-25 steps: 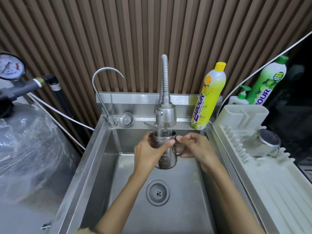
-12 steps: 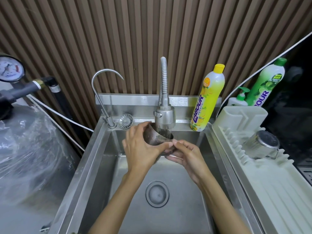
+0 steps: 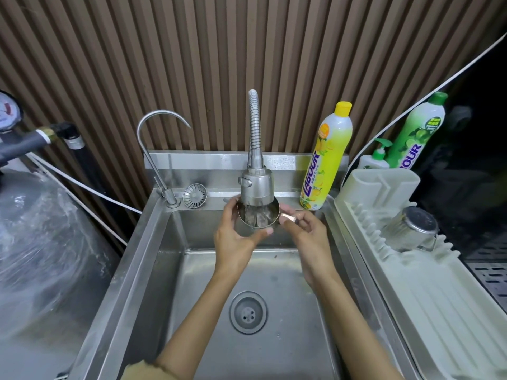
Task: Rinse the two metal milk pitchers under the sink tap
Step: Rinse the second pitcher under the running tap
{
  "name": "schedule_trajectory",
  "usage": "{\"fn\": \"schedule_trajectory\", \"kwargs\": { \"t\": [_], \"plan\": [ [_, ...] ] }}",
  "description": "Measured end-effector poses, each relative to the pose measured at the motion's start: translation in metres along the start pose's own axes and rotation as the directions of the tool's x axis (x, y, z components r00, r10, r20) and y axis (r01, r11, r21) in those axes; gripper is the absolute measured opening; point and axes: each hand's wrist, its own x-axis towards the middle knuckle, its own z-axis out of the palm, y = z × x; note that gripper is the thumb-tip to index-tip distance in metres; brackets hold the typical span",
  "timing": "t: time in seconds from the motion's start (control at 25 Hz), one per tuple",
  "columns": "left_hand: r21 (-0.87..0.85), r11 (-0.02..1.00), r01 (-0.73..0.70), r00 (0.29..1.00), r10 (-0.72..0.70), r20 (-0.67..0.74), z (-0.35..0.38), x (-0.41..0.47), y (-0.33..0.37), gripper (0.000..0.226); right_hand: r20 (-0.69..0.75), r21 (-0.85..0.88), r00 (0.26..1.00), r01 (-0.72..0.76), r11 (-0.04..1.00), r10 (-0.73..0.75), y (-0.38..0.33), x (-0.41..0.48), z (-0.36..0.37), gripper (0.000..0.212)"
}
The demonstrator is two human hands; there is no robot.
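Head view: small steel milk pitcher (image 3: 258, 215) tipped mouth-up under the flexible steel spray tap (image 3: 257, 186) to catch water, left hand (image 3: 233, 234) cupping its wall, right hand (image 3: 304, 231) pinching its handle; second steel pitcher (image 3: 411, 231) lies on the pale drying rack (image 3: 439, 292); steel sink basin (image 3: 170, 270) below stands open.

A yellow soap bottle (image 3: 327, 157) stands upright on the ledge at the back, right of centre. Further right stand a small white pump bottle (image 3: 376, 157) and a green soap bottle (image 3: 417, 130). A round strainer (image 3: 194, 195) leans beside a thin curved spout (image 3: 156, 144). A pressure gauge (image 3: 8, 111) shows at far left above crinkled plastic wrap (image 3: 41, 242).
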Motion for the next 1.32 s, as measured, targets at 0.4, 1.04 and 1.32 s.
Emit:
{"fn": "schedule_trajectory", "kwargs": {
  "t": [0.4,1.04,1.32],
  "plan": [
    [0.22,0.968,0.121,0.992,-0.11,-0.059,-0.013,-0.006,0.008,0.066,0.029,-0.189,0.968,-0.238,0.953,0.248,-0.008,-0.004,-0.013,0.015],
    [0.248,0.967,-0.065,0.989,0.096,-0.114,-0.024,-0.004,0.014,0.07,0.192,-0.043,0.955,-0.222,0.974,0.226,0.009,-0.01,-0.003,0.014],
    [-0.005,0.982,0.188,0.978,-0.186,0.092,-0.01,-0.002,-0.014,0.063,-0.001,-0.655,0.998,0.051,0.753,-0.069,-0.029,0.0,-0.011,0.026]
  ]
}}
